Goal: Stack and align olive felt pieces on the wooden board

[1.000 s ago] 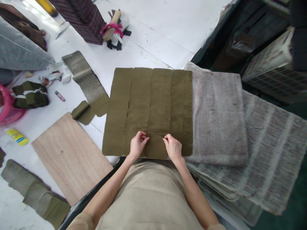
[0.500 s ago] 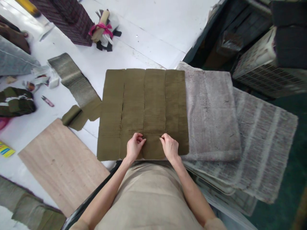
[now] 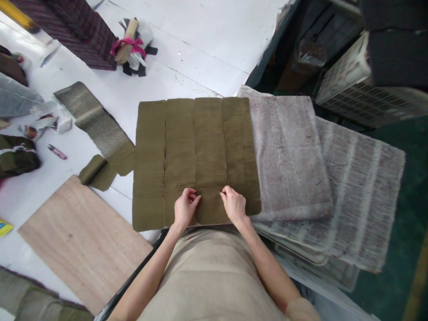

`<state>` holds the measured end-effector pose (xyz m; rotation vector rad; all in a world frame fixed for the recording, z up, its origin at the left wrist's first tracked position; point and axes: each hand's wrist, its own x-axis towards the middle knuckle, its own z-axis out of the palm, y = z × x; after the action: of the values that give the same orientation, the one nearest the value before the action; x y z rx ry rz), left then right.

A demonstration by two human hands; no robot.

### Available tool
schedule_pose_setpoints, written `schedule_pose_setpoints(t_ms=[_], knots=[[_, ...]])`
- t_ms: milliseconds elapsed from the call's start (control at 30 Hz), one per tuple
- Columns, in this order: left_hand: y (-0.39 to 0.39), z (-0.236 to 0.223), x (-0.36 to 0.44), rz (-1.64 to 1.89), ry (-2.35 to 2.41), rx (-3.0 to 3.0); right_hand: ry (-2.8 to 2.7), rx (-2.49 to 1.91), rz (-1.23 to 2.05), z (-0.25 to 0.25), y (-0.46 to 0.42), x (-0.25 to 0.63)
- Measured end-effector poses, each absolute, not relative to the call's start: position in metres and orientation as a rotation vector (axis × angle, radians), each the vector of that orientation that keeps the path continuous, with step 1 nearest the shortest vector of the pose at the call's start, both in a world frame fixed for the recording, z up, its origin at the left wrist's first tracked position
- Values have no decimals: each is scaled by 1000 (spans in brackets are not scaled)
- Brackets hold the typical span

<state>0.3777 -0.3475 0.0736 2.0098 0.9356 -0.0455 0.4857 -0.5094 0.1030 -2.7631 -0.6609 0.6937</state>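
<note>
Olive-green fabric pieces (image 3: 180,138) lie in several side-by-side columns in front of me, with fine overlapping edges running across each column. My left hand (image 3: 185,206) pinches, thumb against fingers, near the lower left edge of the third column. At that column's right side my right hand (image 3: 233,203) is pinched in the same way. Between the two hands a smooth fabric piece (image 3: 211,205) lies over the layered edges, and its corners appear to be in my fingertips. The exact grip is partly hidden by the fingers.
Grey cloth-covered boards (image 3: 290,156) extend to the right. On the white table at left are a wooden board (image 3: 83,236), a loose olive strip (image 3: 96,120) and small pink snips (image 3: 57,151). A tied fabric bundle (image 3: 132,47) stands farther back; a plastic crate (image 3: 347,80) is at upper right.
The view has turned slightly, so the table items sit farther left. Both hands keep their pinch at almost the same spot on the fabric.
</note>
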Motion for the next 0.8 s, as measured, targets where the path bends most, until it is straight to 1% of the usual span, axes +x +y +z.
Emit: schedule_pose_setpoints(t_ms=[667, 800], knots=[[-349, 79, 380, -87, 945, 2105, -637, -2778, 668, 101, -506, 483], [-349, 80, 379, -100, 952, 2122, -602, -2769, 576, 103, -506, 478]])
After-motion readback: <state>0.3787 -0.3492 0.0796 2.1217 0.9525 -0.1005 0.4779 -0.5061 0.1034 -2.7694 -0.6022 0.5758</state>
